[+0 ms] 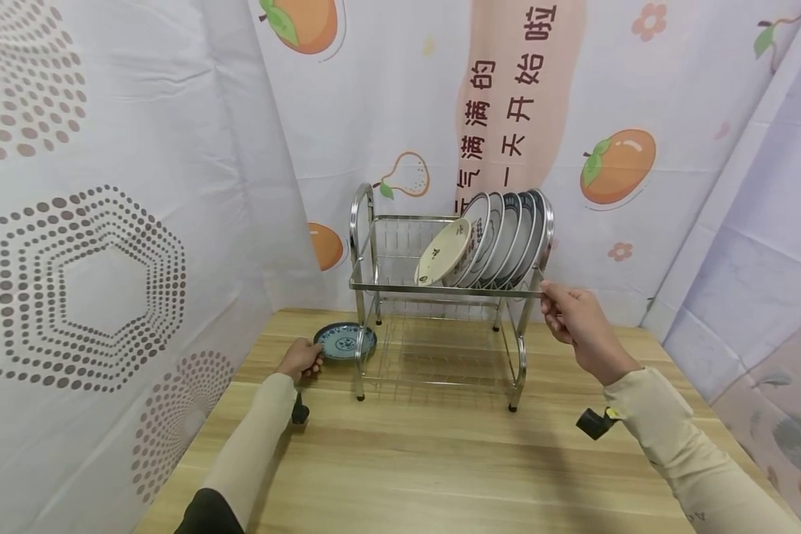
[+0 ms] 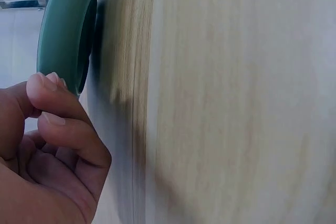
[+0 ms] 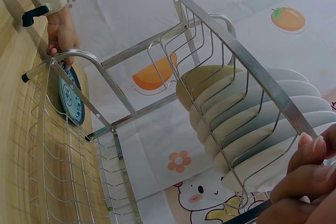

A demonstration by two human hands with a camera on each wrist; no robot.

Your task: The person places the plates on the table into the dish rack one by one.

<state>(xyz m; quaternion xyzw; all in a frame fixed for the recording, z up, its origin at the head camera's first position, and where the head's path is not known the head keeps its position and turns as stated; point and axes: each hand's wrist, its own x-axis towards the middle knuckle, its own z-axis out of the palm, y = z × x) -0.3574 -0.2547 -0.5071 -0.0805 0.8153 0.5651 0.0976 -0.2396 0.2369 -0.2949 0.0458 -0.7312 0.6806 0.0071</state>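
Note:
A blue patterned plate (image 1: 345,343) is low at the left of a two-tier metal dish rack (image 1: 440,291). My left hand (image 1: 301,359) pinches its near-left rim between thumb and curled fingers. From the left wrist the plate's green underside (image 2: 65,30) shows, close over the wooden surface. At the other end, my right hand (image 1: 577,322) grips the front right corner of the rack's upper tier, fingers curled round the metal bar (image 3: 281,100). On that tier several plates (image 1: 507,241) stand on edge toward the right, with a cream plate (image 1: 443,252) leaning at their left end.
The rack stands on a wooden table (image 1: 400,460), its lower wire shelf (image 1: 440,356) bare. White curtains printed with fruit (image 1: 617,167) and dots hang behind and at both sides. A black wrist camera (image 1: 594,423) sits below the right wrist.

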